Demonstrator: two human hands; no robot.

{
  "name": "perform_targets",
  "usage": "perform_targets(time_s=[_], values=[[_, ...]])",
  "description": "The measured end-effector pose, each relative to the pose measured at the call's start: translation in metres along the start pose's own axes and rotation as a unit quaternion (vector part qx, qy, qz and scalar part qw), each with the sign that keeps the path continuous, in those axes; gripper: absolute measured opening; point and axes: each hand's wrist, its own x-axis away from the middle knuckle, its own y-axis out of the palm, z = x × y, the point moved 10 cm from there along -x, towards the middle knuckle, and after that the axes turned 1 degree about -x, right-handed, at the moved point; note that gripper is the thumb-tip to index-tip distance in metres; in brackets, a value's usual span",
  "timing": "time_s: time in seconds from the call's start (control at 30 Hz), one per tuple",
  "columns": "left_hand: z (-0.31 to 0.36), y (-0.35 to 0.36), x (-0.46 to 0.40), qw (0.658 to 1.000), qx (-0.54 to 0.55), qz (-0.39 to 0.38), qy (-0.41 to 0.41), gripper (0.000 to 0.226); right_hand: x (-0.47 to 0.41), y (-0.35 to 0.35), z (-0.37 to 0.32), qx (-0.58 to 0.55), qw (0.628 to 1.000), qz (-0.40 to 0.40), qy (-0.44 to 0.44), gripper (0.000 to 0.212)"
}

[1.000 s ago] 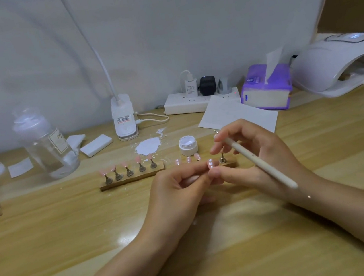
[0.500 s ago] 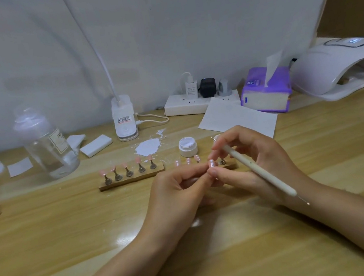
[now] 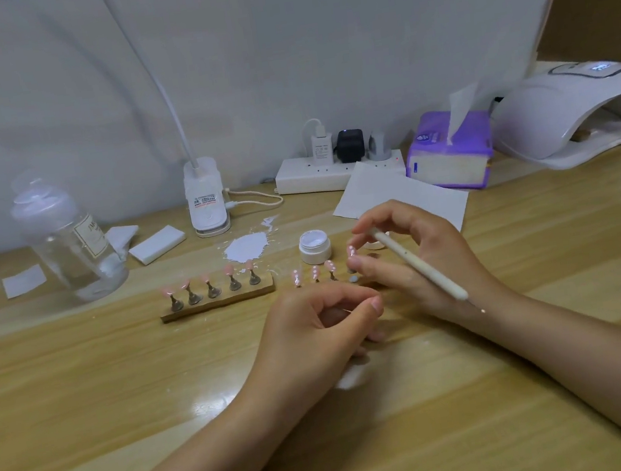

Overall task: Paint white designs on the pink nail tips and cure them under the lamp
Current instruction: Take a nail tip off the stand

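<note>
Pink nail tip (image 3: 351, 252), light, wet-painted: right hand (image 3: 416, 260) fingers pinch its stand beneath, pen (image 3: 416, 264) tucked above; left hand (image 3: 314, 330) curls loosely, holding nothing visible.

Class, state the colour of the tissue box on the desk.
Purple, with a white tissue sticking up: tissue box, head view.
</note>
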Motion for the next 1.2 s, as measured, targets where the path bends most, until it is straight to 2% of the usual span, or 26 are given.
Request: perform_targets(time_s=[0.27,0.7,0.9,0.97,1.07,1.2], values=[[0.001,0.0,0.0,1.0,-0.013,0.0,0.003,0.008,-0.002,0.001,0.005,0.061,0.998,-0.009,0.003,0.031],[-0.006,-0.005,0.0,0.999,-0.018,0.027,-0.009,0.017,-0.001,0.003,0.009,0.028,0.999,-0.025,0.031,0.028],[-0.006,-0.007,0.0,0.999,-0.021,0.038,-0.007,0.013,-0.003,-0.022,0.01,-0.015,0.997,0.067,0.034,0.012],[-0.006,-0.007,0.0,0.999,-0.021,0.042,-0.007,0.015,-0.004,-0.031,0.006,-0.009,0.997,0.078,0.013,0.015],[-0.005,-0.007,0.0,0.999,-0.025,0.041,-0.007,0.017,-0.006,-0.029,0.007,0.013,0.999,0.037,0.013,0.015],[-0.003,-0.007,0.0,0.999,-0.033,0.042,-0.001,0.02,-0.002,-0.016,0.016,0.074,0.996,-0.024,0.031,0.035]])
